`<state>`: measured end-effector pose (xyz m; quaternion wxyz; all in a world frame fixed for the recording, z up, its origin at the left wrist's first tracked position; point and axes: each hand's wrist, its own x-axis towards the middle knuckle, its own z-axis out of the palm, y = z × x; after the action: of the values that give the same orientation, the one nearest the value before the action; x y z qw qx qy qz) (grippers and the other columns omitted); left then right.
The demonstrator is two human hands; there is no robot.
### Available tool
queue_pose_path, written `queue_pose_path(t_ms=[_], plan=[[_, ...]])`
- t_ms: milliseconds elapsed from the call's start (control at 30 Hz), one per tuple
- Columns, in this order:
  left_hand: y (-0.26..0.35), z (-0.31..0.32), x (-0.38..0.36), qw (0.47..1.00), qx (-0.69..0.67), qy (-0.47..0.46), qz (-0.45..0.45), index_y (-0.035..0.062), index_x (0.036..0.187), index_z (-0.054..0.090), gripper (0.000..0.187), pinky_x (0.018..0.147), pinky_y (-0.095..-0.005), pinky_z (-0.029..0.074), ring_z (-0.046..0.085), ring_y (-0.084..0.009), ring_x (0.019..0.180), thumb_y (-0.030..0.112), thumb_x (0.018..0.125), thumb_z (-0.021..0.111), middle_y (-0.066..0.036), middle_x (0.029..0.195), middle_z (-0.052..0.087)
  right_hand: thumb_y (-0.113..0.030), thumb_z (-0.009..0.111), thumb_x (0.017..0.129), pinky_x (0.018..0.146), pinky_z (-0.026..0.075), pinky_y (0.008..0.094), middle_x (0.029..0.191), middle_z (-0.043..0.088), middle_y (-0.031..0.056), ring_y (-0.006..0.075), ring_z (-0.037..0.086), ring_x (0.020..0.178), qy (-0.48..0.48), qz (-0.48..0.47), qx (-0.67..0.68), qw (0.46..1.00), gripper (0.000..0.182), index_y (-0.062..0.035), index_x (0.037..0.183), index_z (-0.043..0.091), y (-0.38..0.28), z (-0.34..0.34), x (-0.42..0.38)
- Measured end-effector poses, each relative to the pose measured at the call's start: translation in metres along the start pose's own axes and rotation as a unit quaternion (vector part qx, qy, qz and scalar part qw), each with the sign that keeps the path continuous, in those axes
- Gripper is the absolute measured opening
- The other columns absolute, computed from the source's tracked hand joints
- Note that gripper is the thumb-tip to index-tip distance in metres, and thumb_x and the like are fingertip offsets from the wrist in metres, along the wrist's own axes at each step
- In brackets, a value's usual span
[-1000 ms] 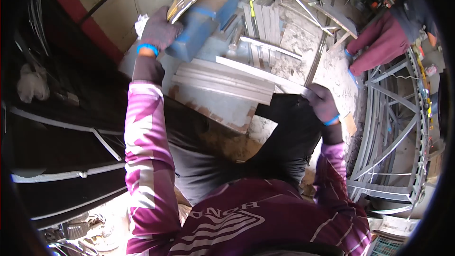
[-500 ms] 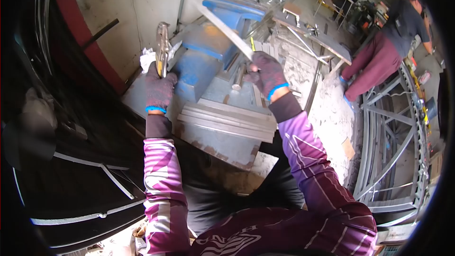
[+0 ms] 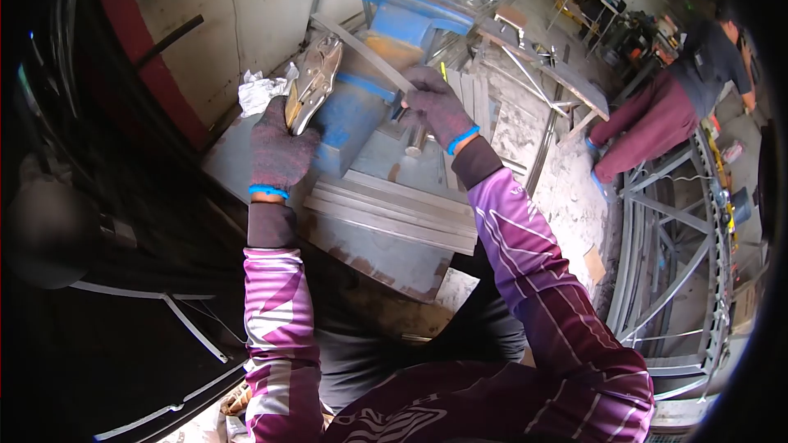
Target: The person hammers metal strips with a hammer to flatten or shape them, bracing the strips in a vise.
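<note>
My left hand [image 3: 281,150], in a dark knitted glove with a blue cuff, is closed on locking pliers [image 3: 314,78], whose metal body points up and away. My right hand [image 3: 437,107], gloved alike, grips the near end of a flat metal strip [image 3: 365,53]. The strip slants up to the left, its far end near the top of the pliers. Beneath both hands is a blue metal vise [image 3: 349,115] on a grey metal table [image 3: 361,250]. A hammer-like tool [image 3: 414,146] lies beside it, and flat metal bars [image 3: 386,212] lie along the near side.
Crumpled white paper [image 3: 261,93] lies left of the vise. A small bench [image 3: 566,82] stands beyond on the right, with a person [image 3: 657,107] bending over farther right. A welded metal frame [image 3: 669,238] stands at right. Dark material fills the left side.
The pliers have turned and tilted rightward, showing their broad side. My right hand has moved left with the strip, bringing its far end closer to the pliers.
</note>
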<state>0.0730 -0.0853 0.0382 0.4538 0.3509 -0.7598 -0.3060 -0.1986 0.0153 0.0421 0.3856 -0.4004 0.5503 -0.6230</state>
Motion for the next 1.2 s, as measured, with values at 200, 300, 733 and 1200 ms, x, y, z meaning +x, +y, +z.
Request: queue_pose_path(t_ms=[200,300,733,1200], plan=[[0.001,0.001,-0.001,1.0,-0.03,0.0,0.0,0.0022,0.118,0.062,0.046,0.077,-0.0428,0.056,0.071,-0.0396,0.085,0.012,0.074,0.07,-0.024,0.094,0.071,0.004,0.07,0.078,0.087,0.057,0.0333,0.114,0.064,0.0053,0.0201,0.066,0.102,-0.132,-0.087,-0.062,0.985,0.059,-0.0079,0.135,0.061,0.001,-0.028,-0.002],[0.003,0.001,-0.001,1.0,-0.012,0.0,0.002,0.0021,0.117,0.062,0.044,0.077,-0.0419,0.056,0.071,-0.0395,0.085,0.011,0.074,0.07,-0.023,0.093,0.071,0.002,0.066,0.085,0.088,0.058,0.0339,0.122,0.063,0.0084,0.0205,0.066,0.106,-0.167,0.021,0.049,0.985,0.056,-0.008,0.139,0.058,-0.011,-0.029,-0.006],[0.0,0.0,0.008,0.998,0.041,-0.016,0.038,0.0026,0.116,0.063,0.044,0.081,-0.0428,0.055,0.07,-0.0411,0.09,0.012,0.074,0.072,-0.023,0.095,0.07,-0.017,0.055,0.097,0.049,0.051,0.0293,0.073,0.062,0.0055,0.0135,0.065,0.061,-0.149,0.048,-0.117,0.981,0.049,-0.0166,0.146,0.053,-0.017,-0.012,0.036],[0.018,0.004,0.091,0.907,0.236,-0.349,0.024,0.0063,0.11,0.065,0.034,0.086,-0.0434,0.053,0.068,-0.0403,0.097,0.018,0.078,0.068,-0.022,0.101,0.07,-0.013,0.06,0.092,0.048,0.052,0.0316,0.09,0.067,0.0126,0.0178,0.063,0.055,-0.238,0.067,-0.013,0.969,0.063,-0.0157,0.153,0.041,0.004,-0.028,0.063]])
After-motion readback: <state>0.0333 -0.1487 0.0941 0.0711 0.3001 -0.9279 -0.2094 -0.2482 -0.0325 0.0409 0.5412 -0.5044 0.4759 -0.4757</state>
